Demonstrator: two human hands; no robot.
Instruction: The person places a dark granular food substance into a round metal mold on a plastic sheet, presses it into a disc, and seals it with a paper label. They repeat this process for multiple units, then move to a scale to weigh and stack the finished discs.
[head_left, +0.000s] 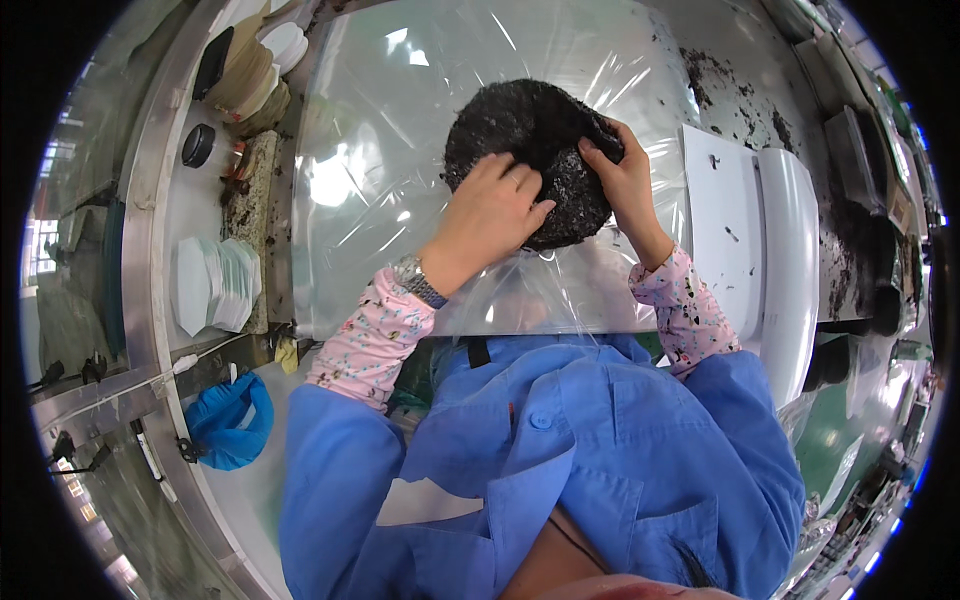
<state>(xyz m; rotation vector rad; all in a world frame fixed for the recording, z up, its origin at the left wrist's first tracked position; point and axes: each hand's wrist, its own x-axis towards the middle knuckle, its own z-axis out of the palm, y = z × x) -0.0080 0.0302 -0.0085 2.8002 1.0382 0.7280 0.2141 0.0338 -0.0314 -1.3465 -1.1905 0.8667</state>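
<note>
A round, dark, fibrous mass (517, 120), dished in the middle, lies on clear plastic film (375, 187) that covers the worktop before me. My left hand (495, 206) rests over its near left part with curled fingertips pressed into the dark surface; a ring and a metal-banded wristwatch are on this side. At the mass's right edge, my right hand (626, 172) pinches the rim between thumb and fingers. The underside of the mass and the fingertips of my right hand behind the rim are hidden.
White sheets (724, 225) and a rolled white sheet (787, 262) lie at the right, with dark crumbs (742, 105) beyond. On the left are stacked hexagonal pieces (217, 285), a black-lidded jar (198, 145), a crumb-covered strip (259, 225) and a blue plastic bag (232, 420). Metal rails edge the left side.
</note>
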